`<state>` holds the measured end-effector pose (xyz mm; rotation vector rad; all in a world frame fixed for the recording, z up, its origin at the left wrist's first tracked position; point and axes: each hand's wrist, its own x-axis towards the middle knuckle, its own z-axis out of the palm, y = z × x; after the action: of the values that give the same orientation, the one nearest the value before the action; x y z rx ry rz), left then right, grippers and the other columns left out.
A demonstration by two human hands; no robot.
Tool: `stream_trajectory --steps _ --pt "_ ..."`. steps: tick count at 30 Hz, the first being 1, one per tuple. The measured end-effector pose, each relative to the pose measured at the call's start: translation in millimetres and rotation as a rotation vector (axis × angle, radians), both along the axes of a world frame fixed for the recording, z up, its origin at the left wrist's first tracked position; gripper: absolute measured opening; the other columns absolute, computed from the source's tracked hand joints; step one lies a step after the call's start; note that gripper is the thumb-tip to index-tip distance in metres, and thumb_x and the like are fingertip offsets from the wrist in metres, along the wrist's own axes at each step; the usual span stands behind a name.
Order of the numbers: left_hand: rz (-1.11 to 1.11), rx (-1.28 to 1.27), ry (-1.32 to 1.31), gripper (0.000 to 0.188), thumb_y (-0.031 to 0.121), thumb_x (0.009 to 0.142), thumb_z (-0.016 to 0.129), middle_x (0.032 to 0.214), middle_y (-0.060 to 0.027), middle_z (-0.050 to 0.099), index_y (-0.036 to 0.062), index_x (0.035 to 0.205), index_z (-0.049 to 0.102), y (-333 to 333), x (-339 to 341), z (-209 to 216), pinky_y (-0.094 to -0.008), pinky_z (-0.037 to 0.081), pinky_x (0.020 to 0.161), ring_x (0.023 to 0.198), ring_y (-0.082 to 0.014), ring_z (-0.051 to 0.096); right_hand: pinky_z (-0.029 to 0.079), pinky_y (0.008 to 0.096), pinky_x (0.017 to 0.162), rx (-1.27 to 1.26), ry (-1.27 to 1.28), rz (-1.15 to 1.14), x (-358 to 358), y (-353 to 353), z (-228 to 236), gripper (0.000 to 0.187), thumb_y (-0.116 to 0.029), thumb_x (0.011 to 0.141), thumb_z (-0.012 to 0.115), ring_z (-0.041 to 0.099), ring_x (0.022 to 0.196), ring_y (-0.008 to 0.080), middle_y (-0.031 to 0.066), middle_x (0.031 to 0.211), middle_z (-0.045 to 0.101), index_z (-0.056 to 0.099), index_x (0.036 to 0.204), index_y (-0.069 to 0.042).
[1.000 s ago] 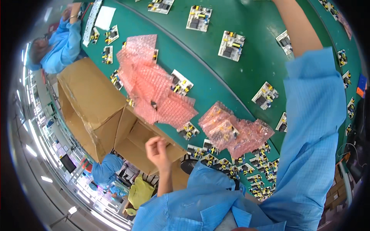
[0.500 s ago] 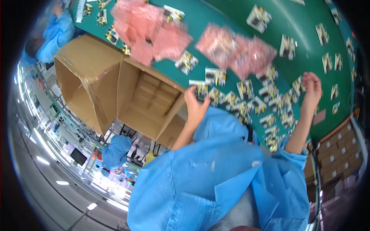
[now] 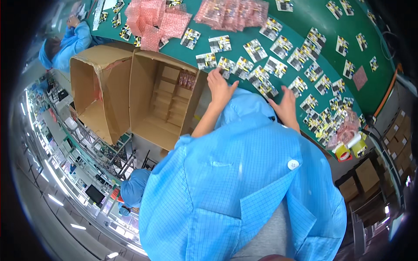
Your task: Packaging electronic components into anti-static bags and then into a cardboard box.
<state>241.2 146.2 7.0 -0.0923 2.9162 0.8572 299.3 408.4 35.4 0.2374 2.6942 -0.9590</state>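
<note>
Our left hand [image 3: 220,87] rests flat, fingers spread, on boards [image 3: 261,65] at table [image 3: 300,21] edge; right hand [image 3: 286,104] likewise, grasping nothing. Box [image 3: 163,100] holds few pink bags [image 3: 187,79]; most boards unbagged, so we judge packing early.

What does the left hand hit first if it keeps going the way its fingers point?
The left hand points up-table across the green table. First in line, likely the small circuit boards right at its fingertips; the pink bubble bags lie beyond. Depth is hard to judge.
</note>
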Motion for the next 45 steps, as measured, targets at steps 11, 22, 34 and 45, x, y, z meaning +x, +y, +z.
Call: stream_trajectory --steps 11,22,34,45 --pt "-0.294 -0.164 0.113 0.078 0.022 0.065 0.08 0.128 -0.0188 0.044 0.0037 0.131 0.044 80.3 24.3 10.6 -0.0498 0.036 0.096 0.117 -0.0379 0.04 0.047 0.0407 0.081 0.224 0.062 0.171 29.3 0.4 -38.0 0.057 -0.016 0.061 0.082 0.051 0.103 0.0309 0.0127 0.106 0.048 0.05 0.107 -0.004" --pt "-0.291 -0.261 0.14 0.079 0.021 0.061 0.082 0.115 -0.0176 0.052 -0.0005 0.126 0.042 114.7 40.8 -15.0 -0.0462 0.042 0.089 0.106 -0.0357 0.048 0.054 0.0423 0.075 0.31 0.188 0.229 77.8 69.3 -50.2 0.047 -0.011 0.063 0.073 0.058 0.094 0.0325 0.0137 0.102 0.05 0.049 0.102 -0.003" --pt "-0.277 0.017 0.0 0.083 0.028 0.067 0.082 0.116 -0.0232 0.048 -0.0048 0.128 0.038 170.7 82.6 -25.4 -0.0473 0.043 0.091 0.106 -0.041 0.048 0.056 0.042 0.063 0.369 0.06 0.131 100.3 94.2 -46.5 0.047 -0.011 0.069 0.07 0.065 0.08 0.0337 0.0177 0.107 0.05 0.048 0.11 0.0" --pt "-0.272 0.136 0.267 0.043 0.019 0.079 0.069 0.107 -0.0228 0.056 -0.0031 0.112 0.053 125.9 -39.9 -14.2 -0.0469 0.042 0.09 0.103 -0.0401 0.052 0.044 0.0456 0.092 0.054 0.369 -0.253 37.9 126.1 -21.8 0.053 -0.024 0.077 0.071 0.054 0.106 0.0394 0.0201 0.115 0.053 0.051 0.117 0.003"
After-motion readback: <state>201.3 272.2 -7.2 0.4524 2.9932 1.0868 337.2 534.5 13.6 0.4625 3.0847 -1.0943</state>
